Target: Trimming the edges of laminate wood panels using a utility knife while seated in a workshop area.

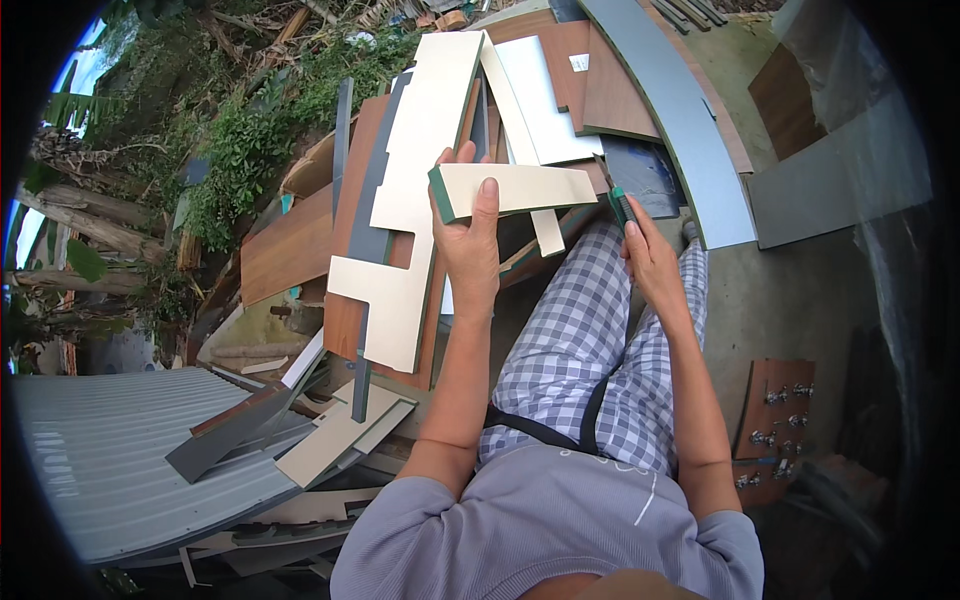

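My left hand (470, 245) grips a short cream board offcut (530, 187) with a green core along its edge, the thumb lying across its face. In my right hand (652, 262) is a green and black utility knife (619, 203), its blade pointing up and away from me. The blade stands just beyond the offcut's right end; whether they touch I cannot tell. Behind my left hand lies a long cream panel (425, 130) with notches cut into its side, on top of a stack of boards. A narrow cream strip (548, 232) hangs down behind the offcut.
White board (535, 95) and brown panels (618, 95) lie at the far side. A long grey panel (680, 120) slants along the right. Corrugated metal sheet (130, 450) spreads at lower left beside scrap pieces. A brown board with metal fittings (775, 415) sits at right.
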{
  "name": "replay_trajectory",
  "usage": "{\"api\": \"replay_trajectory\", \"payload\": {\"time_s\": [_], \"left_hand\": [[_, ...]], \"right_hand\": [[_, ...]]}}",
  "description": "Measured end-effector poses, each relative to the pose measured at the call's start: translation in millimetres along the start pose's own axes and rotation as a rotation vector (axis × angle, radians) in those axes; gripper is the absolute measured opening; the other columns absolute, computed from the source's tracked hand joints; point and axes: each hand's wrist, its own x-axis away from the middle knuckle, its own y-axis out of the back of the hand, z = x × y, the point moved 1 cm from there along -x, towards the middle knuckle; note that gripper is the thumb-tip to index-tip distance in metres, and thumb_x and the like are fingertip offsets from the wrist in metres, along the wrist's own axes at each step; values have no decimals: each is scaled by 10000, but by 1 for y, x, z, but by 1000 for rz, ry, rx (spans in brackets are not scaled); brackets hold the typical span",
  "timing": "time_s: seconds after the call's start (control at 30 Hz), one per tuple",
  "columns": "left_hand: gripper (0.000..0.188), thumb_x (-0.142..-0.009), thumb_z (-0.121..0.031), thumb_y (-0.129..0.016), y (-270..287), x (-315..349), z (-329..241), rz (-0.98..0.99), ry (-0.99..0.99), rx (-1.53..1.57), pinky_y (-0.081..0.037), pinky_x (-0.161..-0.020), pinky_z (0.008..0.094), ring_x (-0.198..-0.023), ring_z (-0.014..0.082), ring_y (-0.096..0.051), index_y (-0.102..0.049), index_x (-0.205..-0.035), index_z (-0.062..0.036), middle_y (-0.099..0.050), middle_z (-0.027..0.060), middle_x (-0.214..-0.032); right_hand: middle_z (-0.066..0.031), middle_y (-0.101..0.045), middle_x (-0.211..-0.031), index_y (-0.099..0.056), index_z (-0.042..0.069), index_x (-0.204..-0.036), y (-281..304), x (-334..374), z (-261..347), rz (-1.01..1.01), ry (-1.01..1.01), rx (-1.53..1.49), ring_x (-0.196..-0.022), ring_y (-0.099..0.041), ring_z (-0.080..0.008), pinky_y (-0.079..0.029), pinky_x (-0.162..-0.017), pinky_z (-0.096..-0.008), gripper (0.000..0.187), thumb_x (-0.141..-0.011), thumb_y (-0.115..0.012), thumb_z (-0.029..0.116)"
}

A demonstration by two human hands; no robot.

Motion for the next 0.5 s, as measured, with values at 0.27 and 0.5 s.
{"api": "replay_trajectory", "payload": {"time_s": [0.27, 0.5], "left_hand": [[494, -897, -124, -535, -25, 15, -7, 209, -106, -194, -364, -1031, 366, -1237, 264, -442, -345, -1326, 33, -460, 196, -1297], [457, -897, -131, -534, -43, 19, -9, 290, -136, -284, -391, -999, 341, -1197, 234, -479, -393, -1311, -1, -507, 160, -1268]], "right_hand": [[-60, -583, -807, -539, 201, -1276, 48, 48, 98, -31, 618, 306, -719, -575, -185, -480, -658, -310, 440, -845, -619, 233], [-18, -530, -811, -597, 338, -1184, 76, 69, 137, -71, 854, 897, -671, -545, -168, -472, -575, -299, 547, -663, -745, 264]]}}
